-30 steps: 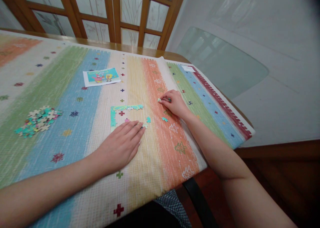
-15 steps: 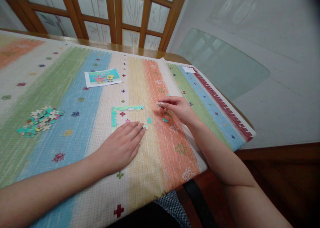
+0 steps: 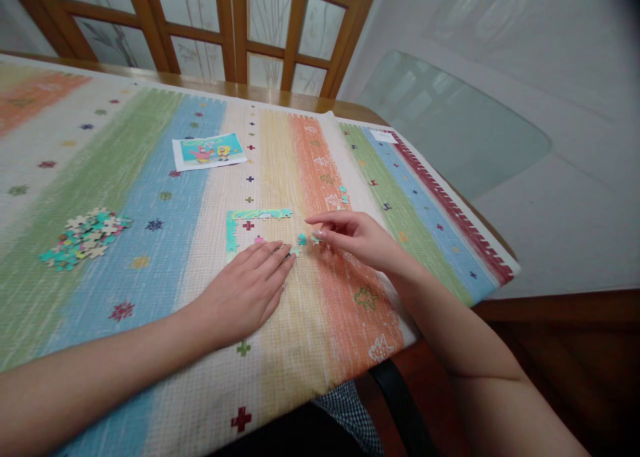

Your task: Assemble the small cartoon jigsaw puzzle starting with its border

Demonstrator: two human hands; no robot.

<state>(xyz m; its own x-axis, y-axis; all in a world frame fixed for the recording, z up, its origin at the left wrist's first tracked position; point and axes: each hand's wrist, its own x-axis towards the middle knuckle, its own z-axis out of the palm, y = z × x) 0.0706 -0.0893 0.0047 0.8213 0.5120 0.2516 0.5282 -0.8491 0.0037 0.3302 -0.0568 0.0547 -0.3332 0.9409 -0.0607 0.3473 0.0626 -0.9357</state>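
Note:
My left hand (image 3: 257, 280) lies flat on the striped tablecloth, fingers stretched out, its fingertips over the lower side of a partly joined puzzle frame (image 3: 231, 233). What lies under the fingers is hidden. My right hand (image 3: 345, 233) is just right of it, with a small puzzle piece (image 3: 316, 239) at the thumb tip; the index finger reaches out above. Between the two hands lies a loose turquoise piece (image 3: 302, 239). A pink piece (image 3: 259, 239) shows inside the frame, by my left fingertips. Beyond my right hand are loose turquoise bits (image 3: 343, 193).
A heap of mixed puzzle pieces (image 3: 87, 237) lies on the left. Behind the frame is a printed cartoon picture (image 3: 210, 152). A small white paper (image 3: 384, 137) lies near the far right table edge. A wall stands right of the table, wooden glazed doors (image 3: 225, 37) behind.
My right hand has moved nearer, down towards the loose pieces beside the frame, and its index finger has stretched out. My left hand stays flat in place. The view has shifted slightly.

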